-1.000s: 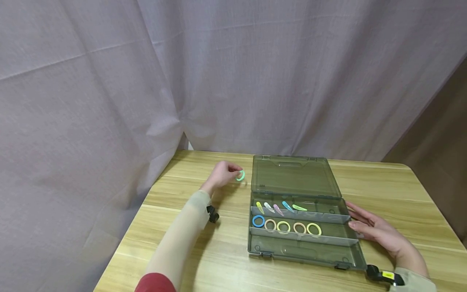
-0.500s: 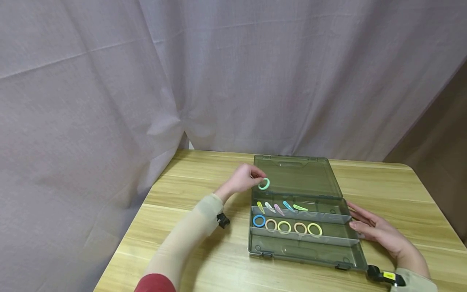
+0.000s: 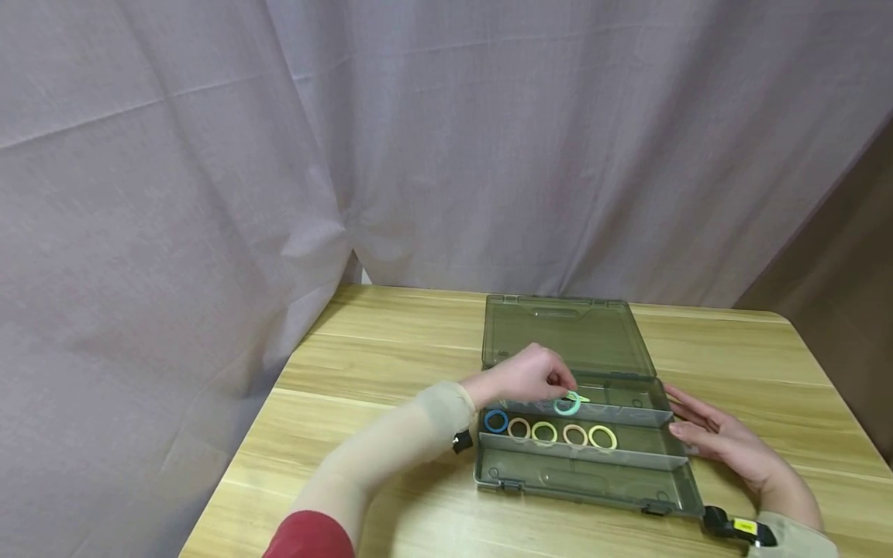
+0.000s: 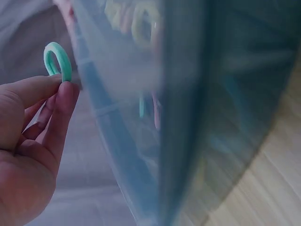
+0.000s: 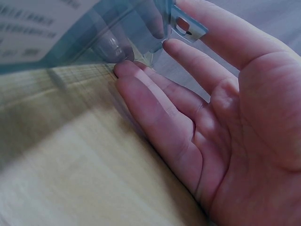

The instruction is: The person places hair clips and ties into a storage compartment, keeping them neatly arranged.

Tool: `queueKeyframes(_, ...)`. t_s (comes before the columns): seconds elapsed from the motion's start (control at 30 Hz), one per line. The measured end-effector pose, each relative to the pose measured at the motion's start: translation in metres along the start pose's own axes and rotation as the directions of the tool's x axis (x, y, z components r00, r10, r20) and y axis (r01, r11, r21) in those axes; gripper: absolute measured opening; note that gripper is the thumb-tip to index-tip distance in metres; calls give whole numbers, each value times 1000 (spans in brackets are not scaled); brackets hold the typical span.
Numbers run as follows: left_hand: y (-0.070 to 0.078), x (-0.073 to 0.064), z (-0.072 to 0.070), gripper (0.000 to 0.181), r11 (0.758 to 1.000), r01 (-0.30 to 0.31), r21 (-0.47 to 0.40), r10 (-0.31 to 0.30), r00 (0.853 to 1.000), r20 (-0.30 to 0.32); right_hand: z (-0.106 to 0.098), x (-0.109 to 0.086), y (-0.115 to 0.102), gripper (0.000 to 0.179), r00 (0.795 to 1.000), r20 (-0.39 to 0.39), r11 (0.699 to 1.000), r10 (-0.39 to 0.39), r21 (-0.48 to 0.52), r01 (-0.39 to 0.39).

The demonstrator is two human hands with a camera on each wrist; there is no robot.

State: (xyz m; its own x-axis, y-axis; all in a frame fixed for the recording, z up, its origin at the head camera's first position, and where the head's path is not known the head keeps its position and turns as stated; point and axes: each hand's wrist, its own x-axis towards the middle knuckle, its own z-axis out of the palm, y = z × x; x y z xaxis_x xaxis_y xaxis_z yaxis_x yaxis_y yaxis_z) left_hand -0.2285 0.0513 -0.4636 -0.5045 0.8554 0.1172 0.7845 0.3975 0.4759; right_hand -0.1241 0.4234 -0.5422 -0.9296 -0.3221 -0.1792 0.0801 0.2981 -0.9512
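My left hand (image 3: 529, 375) pinches a mint-green hair tie (image 4: 67, 67) between thumb and fingertips. It is over the back compartment of a grey see-through organizer box (image 3: 586, 474). In the middle compartment lies a row of hair ties: a blue one (image 3: 496, 432), then pale orange and yellow ones. A yellow-green snap hair clip (image 3: 585, 400) shows partly in the back compartment; the left hand hides most of the other clips there. At the box's right side, my right hand (image 3: 734, 448) rests with extended fingers, the thumb touching the rim.
The box's lid (image 3: 567, 329) lies opened flat toward the back. Its front compartment holds no hair ties or clips. A wooden table (image 3: 335, 372) carries the box, and a grey curtain (image 3: 446, 155) hangs behind.
My left hand has carried the mint-green hair tie rightward from the table left of the box, past the lid, to over the compartments. The right hand and box stay nearly where they were.
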Motion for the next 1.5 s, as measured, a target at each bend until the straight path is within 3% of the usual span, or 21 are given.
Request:
queueKeyframes(0.13,12,10,9,14,998,-49,46,46,997,60,0,0,-1,70,1000,0,1000,10,-12,-10)
queueKeyframes(0.37,37,26,12,15,996,-54,65,50,997,65,0,0,0,69,1000,6,1000,-10,9,10)
queueKeyframes(0.53,55,42,19,14,991,-75,113,58,988,142,-2,1,1,69,1000,8,1000,-5,4,5)
queueKeyframes(0.83,75,63,39,14,972,-16,233,-42,969,243,-1,3,1,69,1000,10,1000,17,-8,-17)
queueKeyframes(0.97,78,68,44,15,963,23,267,-90,967,240,0,3,1,69,1000,12,1000,17,-5,-17)
queueKeyframes(1.1,80,70,47,16,952,55,302,-118,974,194,0,3,1,69,1000,23,1000,-1,27,0)
queueKeyframes(1.27,83,74,50,15,947,66,315,-122,979,161,-1,1,1,68,1000,31,999,-6,44,5)
queueKeyframes(1.5,87,77,64,18,946,69,317,-129,977,173,0,-1,0,69,1000,21,999,17,31,-18)
